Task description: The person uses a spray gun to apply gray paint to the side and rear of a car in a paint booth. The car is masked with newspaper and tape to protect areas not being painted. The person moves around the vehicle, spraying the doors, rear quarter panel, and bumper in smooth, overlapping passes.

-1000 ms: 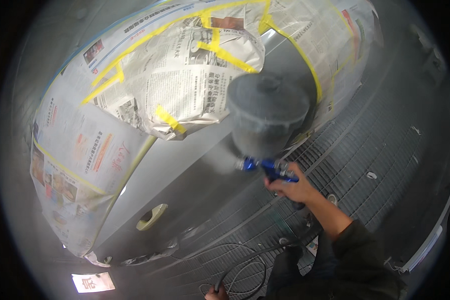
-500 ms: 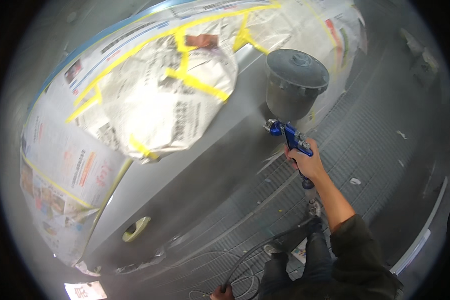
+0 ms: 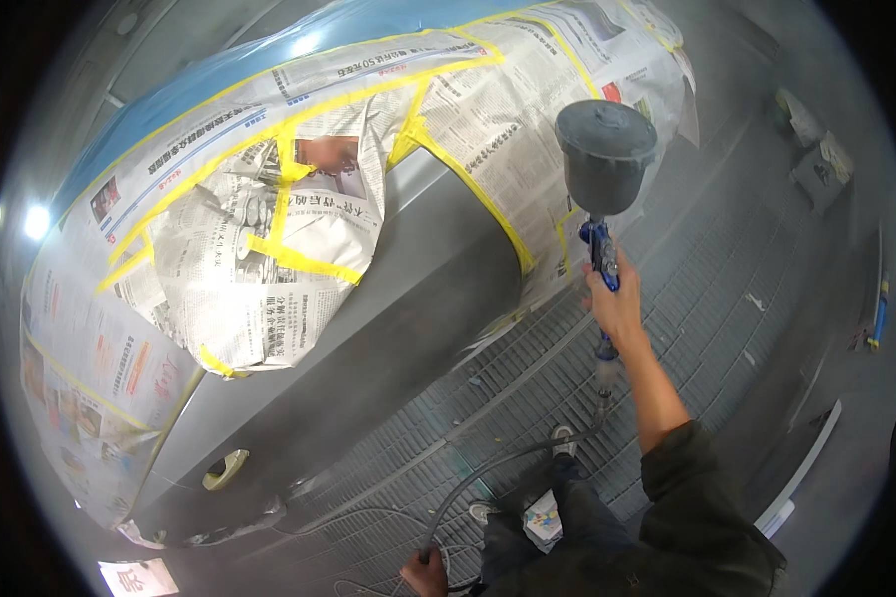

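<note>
My right hand (image 3: pixel 619 306) is closed around the grip of a blue spray gun (image 3: pixel 600 251). A dark grey lidded paint cup (image 3: pixel 607 164) sits on top of the gun and hides part of the newspaper masking behind it. The gun is held beside the far end of a grey car door panel (image 3: pixel 378 348), apart from it. At the lower edge, my left hand (image 3: pixel 425 575) is wrapped round a dark air hose (image 3: pixel 508 458), which runs up to the gun's grip. A pale handle piece (image 3: pixel 226 470) is on the near part of the panel.
Newspaper masking (image 3: pixel 468 109) with yellow tape surrounds the panel; a wrapped, bulging side mirror (image 3: pixel 269 289) juts over it. Blue sheeting (image 3: pixel 189 104) covers the roof. My shoes stand on a slatted grating floor (image 3: pixel 687 269), with loose hose loops and scraps. A pale strip (image 3: pixel 801 478) lies right.
My right hand and the spray gun have moved away along the panel to its far end, and the gun has turned. My left hand still holds the hose. The whole view has shifted.
</note>
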